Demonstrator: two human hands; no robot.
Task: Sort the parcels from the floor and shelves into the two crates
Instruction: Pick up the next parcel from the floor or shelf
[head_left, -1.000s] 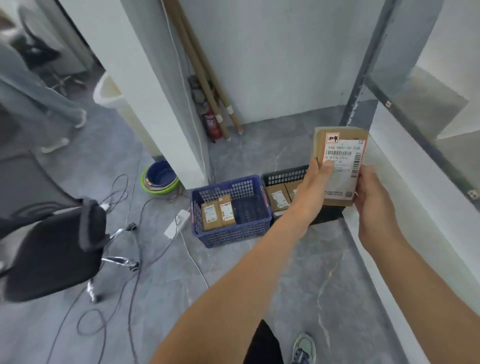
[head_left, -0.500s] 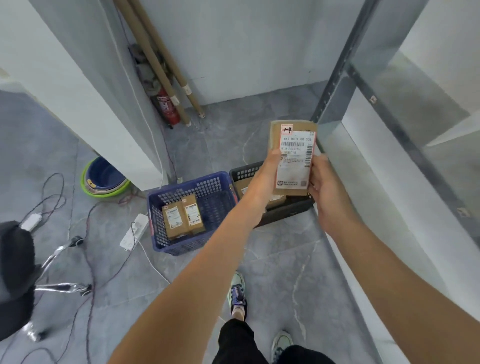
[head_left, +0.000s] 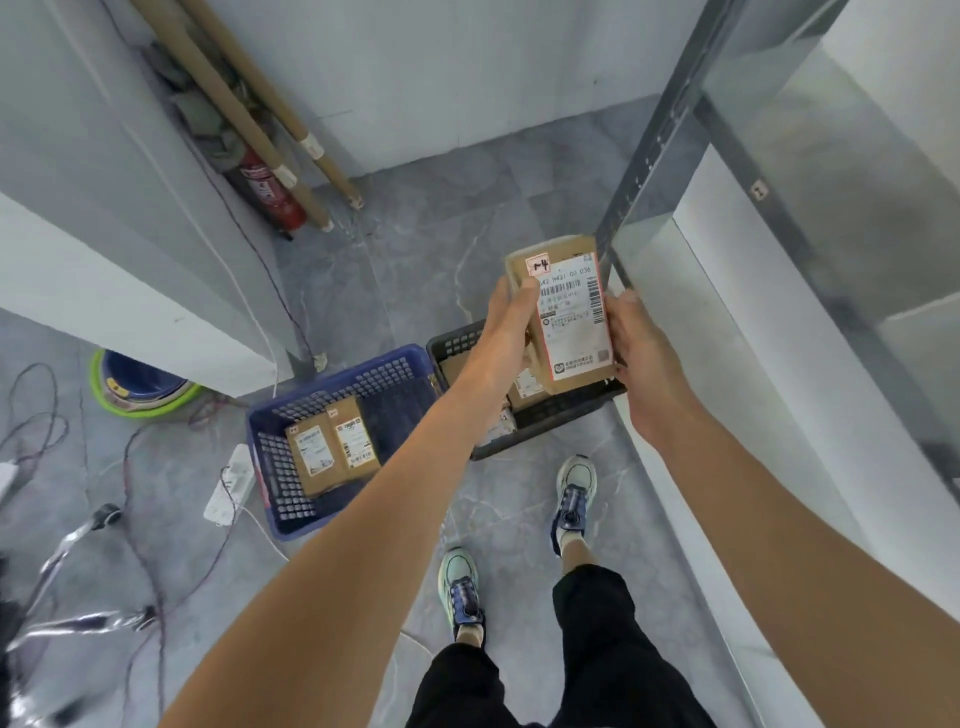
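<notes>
Held aloft: left grip (head_left: 506, 332) and right grip (head_left: 641, 343) each pinch a long edge of the parcel (head_left: 566, 317), label up, above the black crate (head_left: 452, 343); risk: edge-only hold slips, parcel falls into adjacent blue crate (head_left: 395, 369), mis-sorted.

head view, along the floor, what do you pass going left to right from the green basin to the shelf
green basin → power strip → blue crate → black crate → shelf frame

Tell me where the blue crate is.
Head view, left of centre: the blue crate stands on the floor beside the black crate, which is to its right.
</notes>
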